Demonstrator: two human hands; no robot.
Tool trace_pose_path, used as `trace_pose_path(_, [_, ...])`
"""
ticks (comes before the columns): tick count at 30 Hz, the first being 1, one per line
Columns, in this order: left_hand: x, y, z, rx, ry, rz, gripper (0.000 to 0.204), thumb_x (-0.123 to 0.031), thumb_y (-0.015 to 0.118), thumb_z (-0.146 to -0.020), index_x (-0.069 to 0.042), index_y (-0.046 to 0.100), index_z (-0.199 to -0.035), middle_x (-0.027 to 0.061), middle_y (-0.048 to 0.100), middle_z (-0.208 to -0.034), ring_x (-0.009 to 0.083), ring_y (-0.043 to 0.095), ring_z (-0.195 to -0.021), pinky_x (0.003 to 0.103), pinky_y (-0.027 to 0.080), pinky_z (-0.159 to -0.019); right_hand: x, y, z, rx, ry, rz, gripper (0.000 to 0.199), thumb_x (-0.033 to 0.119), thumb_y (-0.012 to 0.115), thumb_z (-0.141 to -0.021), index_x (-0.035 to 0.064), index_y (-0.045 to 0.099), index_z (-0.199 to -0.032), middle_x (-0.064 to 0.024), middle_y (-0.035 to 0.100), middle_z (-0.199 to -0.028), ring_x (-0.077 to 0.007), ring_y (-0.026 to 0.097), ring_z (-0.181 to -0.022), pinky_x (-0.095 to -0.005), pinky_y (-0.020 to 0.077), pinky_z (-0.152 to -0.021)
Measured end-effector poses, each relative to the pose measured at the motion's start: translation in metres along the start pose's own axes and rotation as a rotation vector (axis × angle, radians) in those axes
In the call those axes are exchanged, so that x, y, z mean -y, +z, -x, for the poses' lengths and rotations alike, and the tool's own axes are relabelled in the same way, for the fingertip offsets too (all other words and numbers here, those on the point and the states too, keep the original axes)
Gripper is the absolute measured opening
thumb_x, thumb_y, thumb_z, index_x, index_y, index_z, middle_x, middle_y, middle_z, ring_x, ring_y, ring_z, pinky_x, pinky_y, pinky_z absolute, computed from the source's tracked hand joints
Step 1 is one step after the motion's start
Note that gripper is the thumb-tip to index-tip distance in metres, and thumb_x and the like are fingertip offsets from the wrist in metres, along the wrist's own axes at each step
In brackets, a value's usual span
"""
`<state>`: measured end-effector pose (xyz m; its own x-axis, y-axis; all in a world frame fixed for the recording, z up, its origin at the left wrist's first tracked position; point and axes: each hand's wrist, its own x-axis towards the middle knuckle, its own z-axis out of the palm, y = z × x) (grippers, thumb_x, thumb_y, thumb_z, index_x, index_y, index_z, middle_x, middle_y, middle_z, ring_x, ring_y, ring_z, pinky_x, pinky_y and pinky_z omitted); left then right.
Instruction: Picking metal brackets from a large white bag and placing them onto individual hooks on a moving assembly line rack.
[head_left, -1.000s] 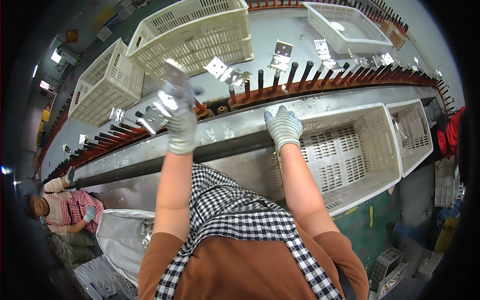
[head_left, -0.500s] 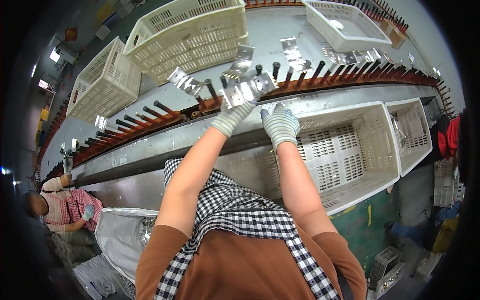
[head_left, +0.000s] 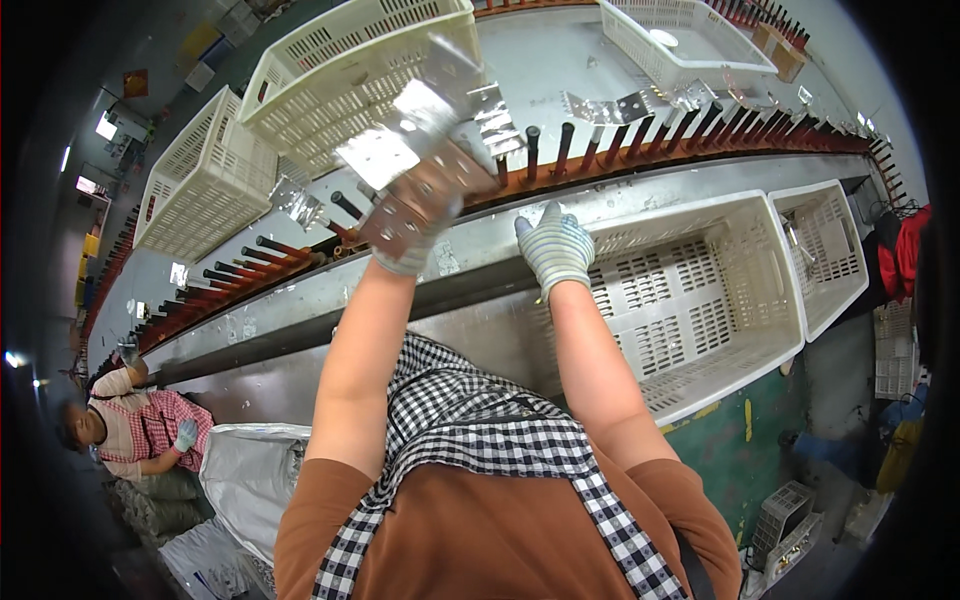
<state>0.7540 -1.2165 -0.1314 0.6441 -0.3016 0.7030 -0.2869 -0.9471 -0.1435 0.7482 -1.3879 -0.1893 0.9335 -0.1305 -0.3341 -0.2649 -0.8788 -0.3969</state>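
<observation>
Motion blurs my left hand (head_left: 408,245), which is closed on a bent, shiny metal plate (head_left: 430,195) with holes, held over the conveyor's edge. Right behind it another bright metal plate (head_left: 378,157) is smeared, and whether it touches the held one I cannot tell. My right hand (head_left: 556,248), in a striped glove, rests at the metal ledge (head_left: 650,200) with thumb and fingers apart and nothing visible in it. Metal plates on the conveyor pins flank the left hand, one (head_left: 296,203) to its left and one (head_left: 497,120) to its right.
Dark-tipped red pins (head_left: 690,135) line the conveyor. White crates (head_left: 350,105) stand beyond it, with a shallow one (head_left: 690,65) at far right. Another crate (head_left: 690,290) sits by my right forearm. A co-worker (head_left: 140,420) is at the far left.
My left hand has swung left with the metal plate, which has tilted. Conveyor pins and the plates on them have shifted left. My right hand has barely moved.
</observation>
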Motion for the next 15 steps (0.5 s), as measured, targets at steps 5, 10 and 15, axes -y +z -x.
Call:
trace_pose_path(5, [-0.040,0.014,0.003,0.443,-0.634,2.124,0.044,-0.009,0.048,-0.091,-0.004,0.038,-0.133,0.0006,0.057,-0.102,0.0098,0.056,-0.087,0.025,0.050,-0.082,-0.022,0.040,-0.032,-0.113,-0.223,0.000,0.045,0.043,0.054,-0.082,0.0058,0.064,-0.106,-0.0199,0.063,-0.105,-0.0322,0.063,-0.096,-0.0414,0.0504,-0.082])
trace_pose_path(10, [-0.069,0.032,-0.009,0.576,-1.132,2.418,0.053,-0.028,0.047,-0.095,-0.010,0.027,-0.140,0.0069,0.042,-0.136,0.0181,0.048,-0.118,0.034,0.043,-0.098,-0.007,0.019,-0.014,-0.117,-0.307,0.155,0.031,0.035,0.050,-0.084,0.0131,0.070,-0.091,-0.0135,0.067,-0.098,-0.0284,0.065,-0.090,-0.0401,0.0514,-0.076])
trace_pose_path(15, [-0.071,0.041,-0.017,0.693,-1.220,2.379,0.036,-0.039,0.039,-0.097,-0.012,0.054,-0.117,0.0020,0.063,-0.105,0.0184,0.063,-0.088,0.037,0.054,-0.079,-0.010,0.009,0.001,-0.489,-0.462,0.048,0.030,0.031,0.051,-0.084,0.0126,0.066,-0.103,-0.0152,0.063,-0.109,-0.0296,0.062,-0.098,-0.0433,0.0497,-0.081])
